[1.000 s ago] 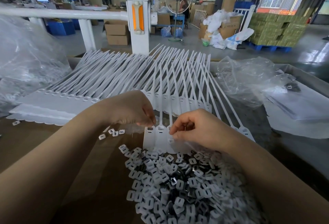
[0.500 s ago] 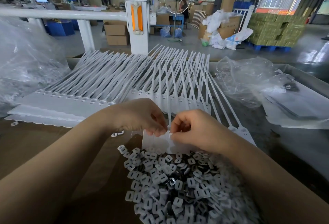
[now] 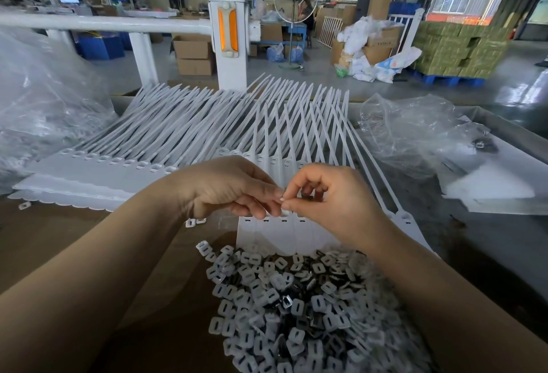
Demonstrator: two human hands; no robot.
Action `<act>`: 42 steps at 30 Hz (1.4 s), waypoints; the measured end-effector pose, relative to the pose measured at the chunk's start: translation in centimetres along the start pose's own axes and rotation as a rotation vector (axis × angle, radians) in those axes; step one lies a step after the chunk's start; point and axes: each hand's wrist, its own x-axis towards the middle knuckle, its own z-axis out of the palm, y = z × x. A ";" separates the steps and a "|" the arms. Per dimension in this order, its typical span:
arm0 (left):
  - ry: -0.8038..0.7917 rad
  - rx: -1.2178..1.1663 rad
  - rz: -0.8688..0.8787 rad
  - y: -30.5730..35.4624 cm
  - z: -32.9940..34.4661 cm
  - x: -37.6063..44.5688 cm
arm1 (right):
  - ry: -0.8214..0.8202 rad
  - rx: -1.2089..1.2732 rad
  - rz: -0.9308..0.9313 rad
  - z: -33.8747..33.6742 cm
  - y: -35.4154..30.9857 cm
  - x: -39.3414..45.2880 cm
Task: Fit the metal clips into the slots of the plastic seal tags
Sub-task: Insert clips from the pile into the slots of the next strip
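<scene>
Our left hand (image 3: 234, 188) and right hand (image 3: 332, 197) meet fingertip to fingertip, fingers curled, pinching a tiny clip (image 3: 282, 199) over the tags (image 3: 278, 233). Half a second ago they were lower, down on the tag heads. Tags' straps run away from us; clip pile (image 3: 296, 307) sits nearest on the desk (image 3: 74, 233).

Daylit warehouse: grey floor (image 3: 341, 81), cardboard boxes (image 3: 194, 53), white railing (image 3: 103, 24).
</scene>
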 end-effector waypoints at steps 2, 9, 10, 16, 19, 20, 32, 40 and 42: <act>0.020 0.022 0.004 0.1 0.1 0.0 | -0.017 -0.022 0.006 -0.1 -0.1 0.0; 0.134 0.128 0.003 0.2 -1.0 -0.4 | -0.111 -0.104 0.076 0.2 0.9 0.1; 0.142 0.164 -0.009 0.1 -1.2 -0.4 | -0.147 -0.129 0.095 0.3 1.0 0.1; 0.261 0.386 -0.058 -0.7 -2.0 0.1 | -0.273 -0.153 0.137 0.4 1.2 -0.1; 0.280 0.511 -0.049 -0.9 -1.7 0.1 | -0.279 -0.153 0.153 0.3 1.1 -0.1; 0.280 0.541 -0.046 -1.0 -1.6 0.2 | -0.282 -0.154 0.156 0.3 1.1 -0.1; 0.251 0.628 -0.055 -1.3 -1.5 0.4 | -0.289 -0.164 0.182 0.4 1.2 -0.1; 0.237 0.618 -0.087 -1.7 -1.5 0.6 | -0.289 -0.162 0.196 0.4 1.3 -0.1; 0.225 0.605 -0.105 -1.7 -1.6 0.7 | -0.290 -0.165 0.200 0.5 1.4 0.0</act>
